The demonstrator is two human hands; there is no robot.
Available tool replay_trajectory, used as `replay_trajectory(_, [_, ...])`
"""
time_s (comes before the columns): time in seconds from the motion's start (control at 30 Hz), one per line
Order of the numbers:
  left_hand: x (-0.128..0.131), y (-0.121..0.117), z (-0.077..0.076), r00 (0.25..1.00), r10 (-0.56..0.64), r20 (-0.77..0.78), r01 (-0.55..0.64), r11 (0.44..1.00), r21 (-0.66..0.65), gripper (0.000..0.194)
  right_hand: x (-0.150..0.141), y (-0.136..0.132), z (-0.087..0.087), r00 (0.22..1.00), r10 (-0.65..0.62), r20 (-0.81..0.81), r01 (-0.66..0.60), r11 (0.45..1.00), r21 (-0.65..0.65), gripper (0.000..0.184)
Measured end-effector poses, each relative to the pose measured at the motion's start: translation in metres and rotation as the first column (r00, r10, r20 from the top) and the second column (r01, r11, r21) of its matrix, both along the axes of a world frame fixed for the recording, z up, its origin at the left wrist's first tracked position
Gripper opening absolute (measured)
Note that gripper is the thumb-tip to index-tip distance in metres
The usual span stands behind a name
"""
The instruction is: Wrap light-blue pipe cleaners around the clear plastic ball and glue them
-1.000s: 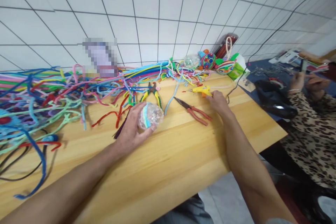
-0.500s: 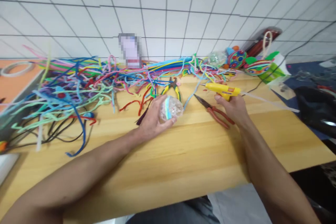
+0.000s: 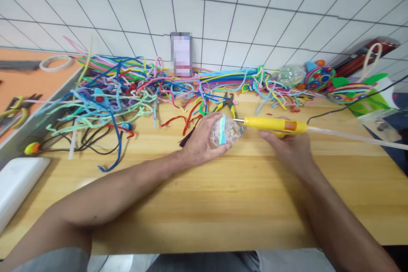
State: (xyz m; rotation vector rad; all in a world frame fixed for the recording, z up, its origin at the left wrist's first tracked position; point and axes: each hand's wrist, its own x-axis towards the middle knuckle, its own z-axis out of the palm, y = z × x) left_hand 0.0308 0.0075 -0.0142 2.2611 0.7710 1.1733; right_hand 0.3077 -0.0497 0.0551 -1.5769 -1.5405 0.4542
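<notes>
My left hand point(image 3: 204, 142) is wrapped round a clear plastic ball point(image 3: 232, 131) that has a blue, green and yellow band across it. In my right hand point(image 3: 291, 146) is a yellow hot glue gun point(image 3: 266, 124), with a long clear glue stick point(image 3: 347, 134) sticking out of its rear. The gun's metal nozzle points left and is at the ball's right side; whether it touches cannot be made out. Behind the ball lie pliers with yellow and green handles point(image 3: 228, 103). A dark tassel point(image 3: 188, 137) shows beside my left hand.
Tangled pipe cleaners point(image 3: 127, 89) spread along the back and left. A phone point(image 3: 181, 55) leans on the tiled wall. Decorated balls point(image 3: 320, 78) sit back right, near a black cord point(image 3: 331, 112). At left are a white box-like object point(image 3: 22, 182) and an orange surface point(image 3: 19, 80).
My right hand has brought the glue gun left to the ball, and the red-handled pliers no longer show. The head view has shifted, so the scene sits farther right.
</notes>
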Motion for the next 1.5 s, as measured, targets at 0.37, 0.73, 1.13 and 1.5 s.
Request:
replay_trajectory(0.37, [0.0, -0.002, 0.002, 1.0, 0.013, -0.014, -0.013, 1.0, 0.004, 0.087, 0.003, -0.005, -0.009, 0.988, 0.144, -0.053, -0.146, 0.989, -0.026, 0.025])
replay_trajectory(0.73, [-0.001, 0.0, 0.001, 1.0, -0.007, -0.006, 0.007, 1.0, 0.019, 0.087, 0.006, -0.008, -0.016, 0.987, 0.159, 0.035, -0.157, 0.986, -0.055, 0.03])
replay_trajectory(1.13, [-0.001, 0.001, -0.003, 0.999, -0.023, -0.026, 0.022, 0.999, -0.023, 0.095, 0.006, -0.007, -0.013, 0.982, 0.19, 0.015, -0.19, 0.982, -0.007, 0.021])
replay_trajectory(1.5, [-0.001, 0.0, 0.0, 1.0, 0.016, -0.014, -0.016, 0.999, -0.034, 0.092, 0.012, -0.008, -0.031, 0.984, 0.076, 0.159, -0.077, 0.997, 0.004, 0.03])
